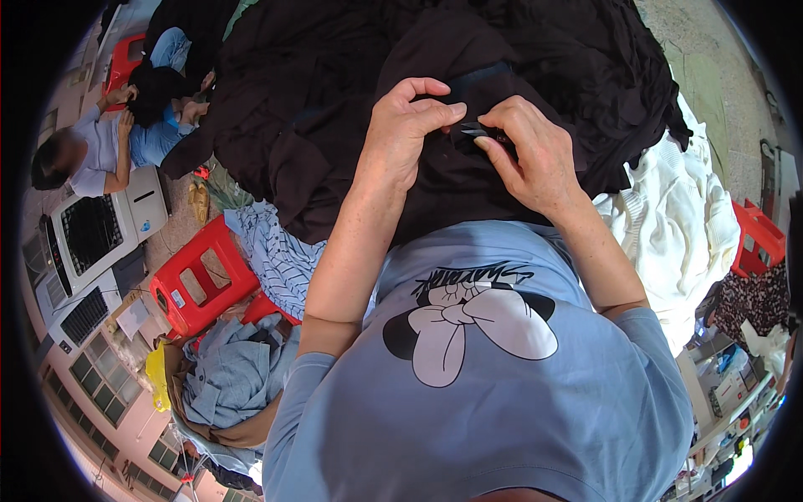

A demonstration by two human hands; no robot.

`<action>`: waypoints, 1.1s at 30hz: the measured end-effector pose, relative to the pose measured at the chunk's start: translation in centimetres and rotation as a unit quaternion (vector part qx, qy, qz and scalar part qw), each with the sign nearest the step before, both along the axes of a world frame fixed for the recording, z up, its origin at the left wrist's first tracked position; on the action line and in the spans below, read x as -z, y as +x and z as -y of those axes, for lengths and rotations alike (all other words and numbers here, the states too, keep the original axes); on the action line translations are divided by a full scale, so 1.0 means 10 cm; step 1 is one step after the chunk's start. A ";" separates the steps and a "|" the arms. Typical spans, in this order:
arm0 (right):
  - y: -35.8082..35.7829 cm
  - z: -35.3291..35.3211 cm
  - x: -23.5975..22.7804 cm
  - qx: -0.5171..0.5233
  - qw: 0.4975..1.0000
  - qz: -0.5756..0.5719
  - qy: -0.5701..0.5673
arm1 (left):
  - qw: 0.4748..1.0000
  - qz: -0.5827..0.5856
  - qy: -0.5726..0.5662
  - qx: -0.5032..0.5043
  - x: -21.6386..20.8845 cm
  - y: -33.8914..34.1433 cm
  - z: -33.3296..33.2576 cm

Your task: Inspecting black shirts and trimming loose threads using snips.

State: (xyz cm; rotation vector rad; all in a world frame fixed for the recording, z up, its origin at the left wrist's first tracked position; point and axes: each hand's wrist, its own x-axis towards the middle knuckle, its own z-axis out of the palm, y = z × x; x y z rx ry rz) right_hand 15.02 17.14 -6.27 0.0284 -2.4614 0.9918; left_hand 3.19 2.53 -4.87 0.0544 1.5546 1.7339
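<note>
Right hand (535, 159) pinches thread snips (474, 131), blades pointing nine o'clock toward left hand (395, 130), thumb and forefinger parted, its hold I cannot tell.

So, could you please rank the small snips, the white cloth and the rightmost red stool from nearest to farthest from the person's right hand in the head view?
1. Small snips: held in the right hand.
2. White cloth: bunched to the hand's right.
3. Red stool: farther right, beyond the cloth.
</note>
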 end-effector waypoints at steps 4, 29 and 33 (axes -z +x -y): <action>-0.01 0.01 0.02 0.006 1.000 -0.005 0.003 | 1.000 0.012 0.003 -0.015 0.00 0.00 -0.02; 0.15 0.02 0.05 -0.010 0.984 -0.029 -0.174 | 0.976 -0.145 -0.114 0.116 0.02 -0.13 -0.29; 0.07 -0.10 0.16 0.119 0.983 0.008 -0.141 | 0.994 -0.031 -0.066 0.086 -0.08 -0.14 -0.23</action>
